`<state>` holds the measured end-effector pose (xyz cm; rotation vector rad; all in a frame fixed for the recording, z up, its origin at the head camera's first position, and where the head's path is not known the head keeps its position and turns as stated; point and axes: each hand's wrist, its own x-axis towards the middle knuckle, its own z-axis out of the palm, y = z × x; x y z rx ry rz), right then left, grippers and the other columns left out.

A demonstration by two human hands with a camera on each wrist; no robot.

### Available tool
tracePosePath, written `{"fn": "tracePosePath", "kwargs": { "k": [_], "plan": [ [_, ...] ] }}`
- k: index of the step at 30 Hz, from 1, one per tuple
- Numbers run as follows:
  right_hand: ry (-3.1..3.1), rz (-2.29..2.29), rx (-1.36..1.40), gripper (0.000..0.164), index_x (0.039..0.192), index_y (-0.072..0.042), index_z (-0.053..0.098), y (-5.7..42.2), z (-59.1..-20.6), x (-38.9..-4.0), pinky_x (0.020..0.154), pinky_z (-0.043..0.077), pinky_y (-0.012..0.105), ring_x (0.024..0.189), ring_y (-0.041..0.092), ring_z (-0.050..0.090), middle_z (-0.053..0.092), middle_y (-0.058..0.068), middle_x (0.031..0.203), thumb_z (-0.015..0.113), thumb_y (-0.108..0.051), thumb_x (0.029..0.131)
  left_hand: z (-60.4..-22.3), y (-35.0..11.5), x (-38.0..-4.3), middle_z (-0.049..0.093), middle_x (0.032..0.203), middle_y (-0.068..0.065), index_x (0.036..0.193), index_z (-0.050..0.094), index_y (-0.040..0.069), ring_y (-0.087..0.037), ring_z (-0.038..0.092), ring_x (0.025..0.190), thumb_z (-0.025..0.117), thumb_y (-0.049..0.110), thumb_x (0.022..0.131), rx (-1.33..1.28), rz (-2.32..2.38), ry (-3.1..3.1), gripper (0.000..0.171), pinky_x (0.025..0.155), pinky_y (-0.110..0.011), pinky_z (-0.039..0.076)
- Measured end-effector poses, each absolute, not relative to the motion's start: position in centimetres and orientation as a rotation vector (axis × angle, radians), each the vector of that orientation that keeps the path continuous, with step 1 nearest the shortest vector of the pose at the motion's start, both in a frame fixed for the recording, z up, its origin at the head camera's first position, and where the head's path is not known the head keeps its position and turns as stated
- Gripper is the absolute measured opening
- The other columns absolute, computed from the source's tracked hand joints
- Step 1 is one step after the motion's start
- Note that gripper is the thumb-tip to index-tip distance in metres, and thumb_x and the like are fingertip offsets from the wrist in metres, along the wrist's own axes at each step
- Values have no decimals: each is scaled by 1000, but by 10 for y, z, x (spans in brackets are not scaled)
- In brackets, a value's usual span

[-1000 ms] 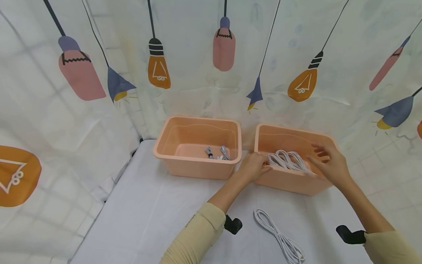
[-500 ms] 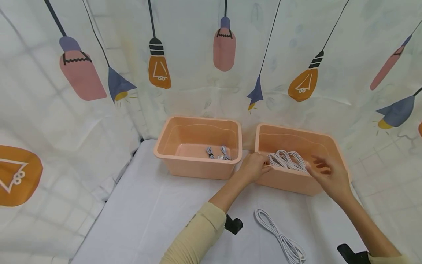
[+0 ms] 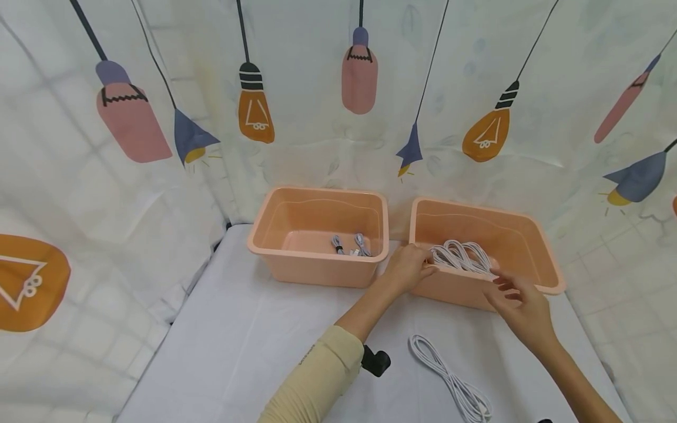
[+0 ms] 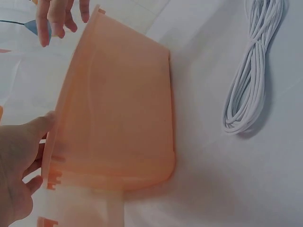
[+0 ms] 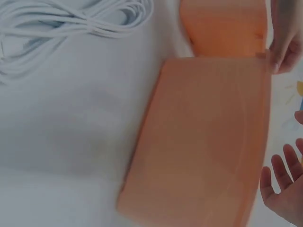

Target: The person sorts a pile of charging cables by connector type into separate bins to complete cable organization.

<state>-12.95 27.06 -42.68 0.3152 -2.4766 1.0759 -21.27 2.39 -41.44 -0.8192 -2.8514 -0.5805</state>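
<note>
My left hand [image 3: 406,268] grips the near left corner of the right-hand peach plastic bin [image 3: 486,299]; in the left wrist view its thumb lies along the bin's [image 4: 113,109] rim. Inside that bin is a coiled bundle of white cable [image 3: 459,257], partly hidden by the front wall. My right hand [image 3: 522,310] hovers in front of the bin's near rim with loosely bent fingers; the right wrist view shows this hand [image 5: 286,191] holding nothing. On the table nearer to me lies another coiled white cable [image 3: 449,379], tied around its middle in the left wrist view.
A second peach bin [image 3: 312,271] stands to the left, with small grey cables [image 3: 337,243] inside. Both bins sit at the back of a table covered with a white cloth [image 3: 254,329]. A curtain printed with lamps [image 3: 317,147] hangs right behind them.
The right hand has drawn back from inside the right bin to just in front of its near rim. The left hand and the cables have stayed in place.
</note>
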Motion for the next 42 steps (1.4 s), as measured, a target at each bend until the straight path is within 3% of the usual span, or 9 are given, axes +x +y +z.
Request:
{"fn": "tracePosePath", "kwargs": {
  "k": [4,11,19,28,42],
  "plan": [
    [-2485,1053,310,43,127,3,70,267,-440,-122,81,42,1,92,-11,53,70,19,104,82,1,87,-415,24,-213,71,83,6,100,81,17,-9,57,82,73,36,100,-818,-584,-2848,20,74,-23,42],
    [-2466,1036,366,52,126,0,71,260,-470,-112,75,46,5,89,0,60,72,14,100,86,8,77,-415,25,-214,65,79,7,96,81,18,-7,53,78,74,36,100,-815,-575,-2839,19,71,-22,41],
    [-2532,996,352,50,122,0,71,249,-504,-94,67,54,26,86,8,62,72,9,101,89,4,75,-415,26,-213,67,81,6,97,81,18,-8,54,78,74,36,100,-814,-574,-2842,20,71,-22,42],
    [-2624,1027,335,46,121,0,72,238,-533,-75,65,51,27,82,18,63,71,7,97,89,-1,78,-414,25,-211,70,84,6,98,81,18,-8,56,80,74,37,100,-811,-555,-2838,20,72,-23,44],
    [-2620,1137,342,46,113,-2,75,226,-569,-53,60,47,23,75,-2,51,65,-6,89,91,2,71,-415,26,-212,69,80,7,99,81,18,-8,57,80,73,37,100,-817,-538,-2840,21,72,-22,43]
  ]
}}
